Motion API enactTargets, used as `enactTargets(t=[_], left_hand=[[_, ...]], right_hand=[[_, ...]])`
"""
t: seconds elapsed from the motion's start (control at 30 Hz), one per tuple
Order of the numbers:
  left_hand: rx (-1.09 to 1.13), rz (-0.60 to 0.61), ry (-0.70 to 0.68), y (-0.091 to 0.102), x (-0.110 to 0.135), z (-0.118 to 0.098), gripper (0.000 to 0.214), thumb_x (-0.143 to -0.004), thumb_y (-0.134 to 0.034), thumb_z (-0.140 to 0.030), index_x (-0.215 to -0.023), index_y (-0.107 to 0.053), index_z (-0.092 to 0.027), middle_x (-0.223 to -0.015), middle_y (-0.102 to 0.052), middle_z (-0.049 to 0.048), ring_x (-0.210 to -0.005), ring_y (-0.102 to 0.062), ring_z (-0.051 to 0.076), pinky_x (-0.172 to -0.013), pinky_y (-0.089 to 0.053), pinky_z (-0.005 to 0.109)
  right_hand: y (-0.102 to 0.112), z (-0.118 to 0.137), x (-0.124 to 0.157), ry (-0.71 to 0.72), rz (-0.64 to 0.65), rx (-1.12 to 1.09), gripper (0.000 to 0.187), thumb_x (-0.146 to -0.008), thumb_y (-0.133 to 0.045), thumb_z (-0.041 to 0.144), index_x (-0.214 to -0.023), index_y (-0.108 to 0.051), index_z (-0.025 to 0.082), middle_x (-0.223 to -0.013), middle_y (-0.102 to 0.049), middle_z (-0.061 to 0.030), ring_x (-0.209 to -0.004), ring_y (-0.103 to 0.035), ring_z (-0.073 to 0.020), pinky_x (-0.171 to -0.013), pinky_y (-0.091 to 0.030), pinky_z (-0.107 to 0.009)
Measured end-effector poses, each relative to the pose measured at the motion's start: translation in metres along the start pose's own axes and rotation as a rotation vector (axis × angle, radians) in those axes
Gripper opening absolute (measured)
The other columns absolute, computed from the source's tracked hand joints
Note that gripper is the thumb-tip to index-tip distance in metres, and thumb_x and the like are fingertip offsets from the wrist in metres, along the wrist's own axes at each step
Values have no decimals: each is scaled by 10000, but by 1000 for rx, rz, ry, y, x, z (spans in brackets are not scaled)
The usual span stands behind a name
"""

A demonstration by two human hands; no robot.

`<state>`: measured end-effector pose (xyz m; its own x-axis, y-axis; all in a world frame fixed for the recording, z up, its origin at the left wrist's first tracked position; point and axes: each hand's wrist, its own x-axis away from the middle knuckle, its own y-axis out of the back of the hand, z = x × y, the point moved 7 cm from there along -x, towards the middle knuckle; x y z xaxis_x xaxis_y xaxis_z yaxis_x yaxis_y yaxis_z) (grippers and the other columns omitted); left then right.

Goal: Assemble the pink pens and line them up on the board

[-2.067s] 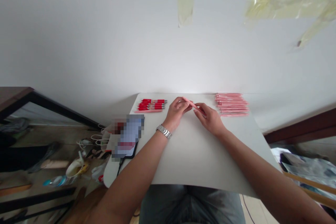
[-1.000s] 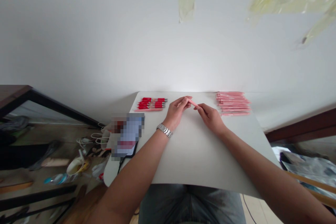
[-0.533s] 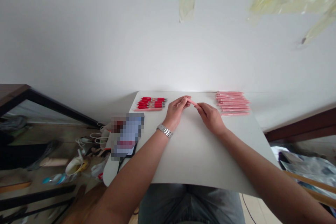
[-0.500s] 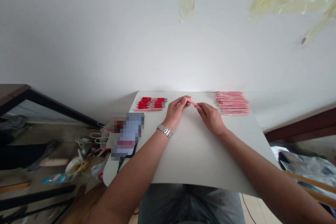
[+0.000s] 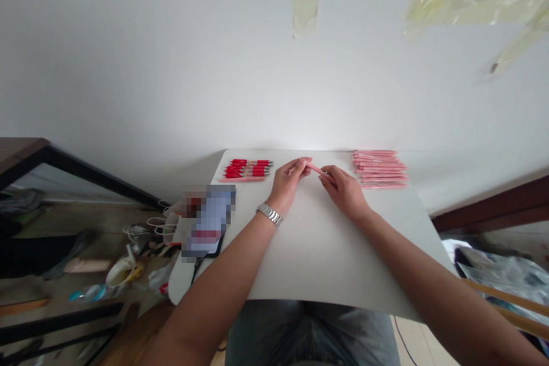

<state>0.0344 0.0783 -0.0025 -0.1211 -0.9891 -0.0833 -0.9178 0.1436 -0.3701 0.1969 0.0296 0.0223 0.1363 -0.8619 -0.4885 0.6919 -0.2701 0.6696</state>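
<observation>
A slim, pink, rod-shaped pen [image 5: 316,168], likely light, stiff plastic and a little slick, spans the gap between two bare hands over a smooth white table [image 5: 313,251]; its slender shaft would be best taken near the ends, between thumb and fingertips. The left hand [image 5: 290,177], fingers curled, pinches the upper-left end, while the right hand [image 5: 344,190], thumb against bent fingers, grips the lower-right end. Beyond them, toward the back edge, lie red pens with silver tips [image 5: 258,174] at left and slender pink pens, seemingly in clear wrapping [image 5: 381,167], at right.
</observation>
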Motion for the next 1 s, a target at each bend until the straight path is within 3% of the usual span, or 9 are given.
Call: enactTargets(t=[0.17, 0.4, 0.67, 1.0], left_hand=[[-12, 2, 1, 0, 1, -1, 385, -845, -785, -531, -959, -822, -165, -1207, -747, 125, -921, -698, 167, -967, -565, 362], [-89, 71, -20, -5, 3, -8, 407, -905, -708, -555, -873, -833, -169, -1263, -726, 130, -1062, -683, 198, -991, -548, 331], [-21, 3, 8, -1, 0, -1, 377, -836, -789, -537, -910, -829, -169, -1208, -748, 119, -899, -693, 158, -960, -561, 355], [-14, -11, 14, 2, 0, 2, 371, -835, -801, -514, -990, -830, -179, -1131, -772, 113, -888, -698, 160, -954, -568, 366]], right_hand=[[1, 2, 0, -27, -1, -35, 261, -1038, -539, 432, -1149, -649, 222, -869, -709, -48, -730, -657, -193, -665, -476, -296], [2, 9, -3, 37, 30, -54, 339, -1098, -386, 402, -1136, -669, 220, -959, -700, -84, -845, -666, -221, -744, -484, -333], [4, 4, -2, 40, -5, -42, 239, -1065, -491, 381, -1132, -662, 227, -932, -646, -64, -780, -628, -196, -700, -489, -317], [3, -3, -1, 39, -32, -48, 153, -1005, -594, 354, -1114, -632, 253, -1038, -685, -62, -801, -656, -195, -687, -521, -319]])
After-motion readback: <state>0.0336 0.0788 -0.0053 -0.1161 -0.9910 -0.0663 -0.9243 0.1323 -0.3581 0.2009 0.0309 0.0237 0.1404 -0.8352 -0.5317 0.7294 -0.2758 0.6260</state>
